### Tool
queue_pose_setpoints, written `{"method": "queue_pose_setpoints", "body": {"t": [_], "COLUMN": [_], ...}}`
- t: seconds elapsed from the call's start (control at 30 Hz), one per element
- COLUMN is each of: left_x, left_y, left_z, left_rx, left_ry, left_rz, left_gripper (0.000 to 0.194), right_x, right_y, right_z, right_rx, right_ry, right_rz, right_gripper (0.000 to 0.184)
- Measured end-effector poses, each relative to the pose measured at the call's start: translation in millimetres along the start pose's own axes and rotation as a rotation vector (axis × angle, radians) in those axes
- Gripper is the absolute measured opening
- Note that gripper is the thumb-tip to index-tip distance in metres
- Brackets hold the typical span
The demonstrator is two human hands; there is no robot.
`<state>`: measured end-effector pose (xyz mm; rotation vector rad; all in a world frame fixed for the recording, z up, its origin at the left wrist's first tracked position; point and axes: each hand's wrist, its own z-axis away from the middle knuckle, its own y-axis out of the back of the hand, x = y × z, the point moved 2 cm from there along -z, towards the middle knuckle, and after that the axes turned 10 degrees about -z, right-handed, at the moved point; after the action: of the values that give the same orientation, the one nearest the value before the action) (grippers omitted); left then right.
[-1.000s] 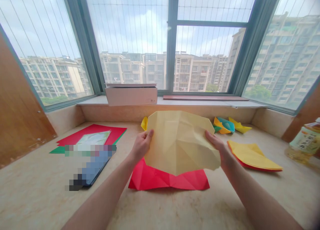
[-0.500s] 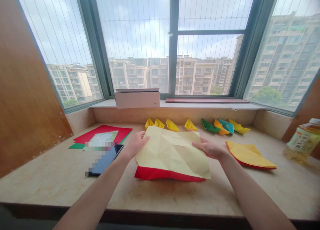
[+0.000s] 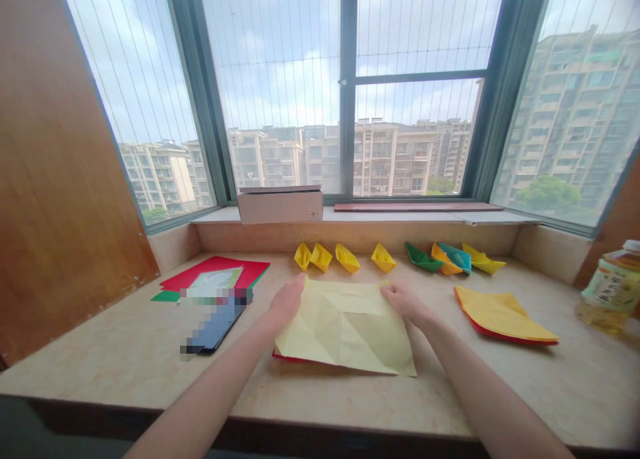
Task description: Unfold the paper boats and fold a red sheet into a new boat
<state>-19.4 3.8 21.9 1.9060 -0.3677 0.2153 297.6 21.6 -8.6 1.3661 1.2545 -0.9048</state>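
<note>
A creased pale yellow sheet of paper (image 3: pixel 347 329) lies nearly flat over a red sheet of paper (image 3: pixel 290 358), of which only a thin strip shows at the front left. My left hand (image 3: pixel 289 304) is closed on the pale sheet's far left corner. At the far right corner, my right hand (image 3: pixel 404 304) pinches the same sheet between thumb and fingers. Just beyond the hands stand several folded yellow paper boats (image 3: pixel 347 258), with a green paper boat (image 3: pixel 421 257) farther right.
A stack of yellow and red sheets (image 3: pixel 505 314) lies to the right, near an oil bottle (image 3: pixel 611 286). On the left are red and green sheets (image 3: pixel 250 270) and a partly blurred phone (image 3: pixel 223 329). A white box (image 3: pixel 280 206) sits on the windowsill.
Both hands have lowered the pale yellow sheet from upright down onto the red sheet, covering most of it. The row of yellow boats behind has come into view.
</note>
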Motion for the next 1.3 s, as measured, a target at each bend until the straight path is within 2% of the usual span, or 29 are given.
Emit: {"method": "queue_pose_setpoints", "body": {"t": [0.1,0.2,0.3,0.33,0.43,0.5,0.57,0.7,0.87,1.0,1.07,1.17,1.23,1.3], "left_x": [1.1,0.9,5.3,8.3,19.7,25.5,27.7,24.6,14.2,6.2,7.6,26.9,53.2,87.9], "left_y": [-12.9,-20.2,-24.2,-26.0,-34.0,-40.2,-44.9,-47.4,-53.8,-64.0,-63.3,-49.7,-34.8,-20.8], "left_z": [-0.1,-3.7,-5.7,-4.8,2.5,7.8,11.1,10.7,4.2,-1.3,-5.6,-13.3,-18.8,-24.0], "left_rx": [0.016,0.047,0.016,-0.011,-0.119,-0.205,-0.296,-0.403,-0.403,-0.339,-0.318,-0.365,-0.405,-0.408], "left_ry": [-0.016,-0.079,-0.318,-0.412,-0.614,-0.632,-0.58,-0.531,-0.433,-0.403,-0.379,-0.398,-0.444,-0.53], "left_rz": [-0.142,-0.248,-0.303,-0.309,-0.294,-0.261,-0.219,-0.175,-0.196,-0.215,-0.227,-0.319,-0.458,-0.446], "left_gripper": [0.032,0.047,0.049,0.045,0.035,0.035,0.04,0.049,0.06,0.054,0.054,0.053,0.048,0.039], "right_x": [6.9,8.8,4.5,1.7,-5.7,-7.8,-8.3,-7.9,-14.7,-18.8,-20.0,-21.2,-21.3,-21.2], "right_y": [-11.6,-22.2,-28.1,-29.9,-39.7,-50.5,-63.4,-84.0,-82.7,-79.2,-78.9,-79.2,-79.7,-80.5], "right_z": [-6.0,-8.8,-10.8,-11.1,-9.0,-3.2,5.8,23.9,29.8,28.8,27.9,26.3,25.4,24.6], "right_rx": [0.121,0.171,0.167,0.156,0.027,-0.086,-0.156,-0.35,-0.431,-0.474,-0.477,-0.474,-0.474,-0.471], "right_ry": [0.012,0.045,0.151,0.21,0.342,0.345,0.327,0.248,0.18,0.177,0.18,0.194,0.202,0.217], "right_rz": [0.283,0.463,0.65,0.749,0.988,0.998,0.965,0.842,0.796,0.807,0.812,0.807,0.797,0.781], "right_gripper": [0.023,0.018,0.046,0.05,0.04,0.037,0.037,0.06,0.076,0.081,0.081,0.082,0.083,0.085]}}
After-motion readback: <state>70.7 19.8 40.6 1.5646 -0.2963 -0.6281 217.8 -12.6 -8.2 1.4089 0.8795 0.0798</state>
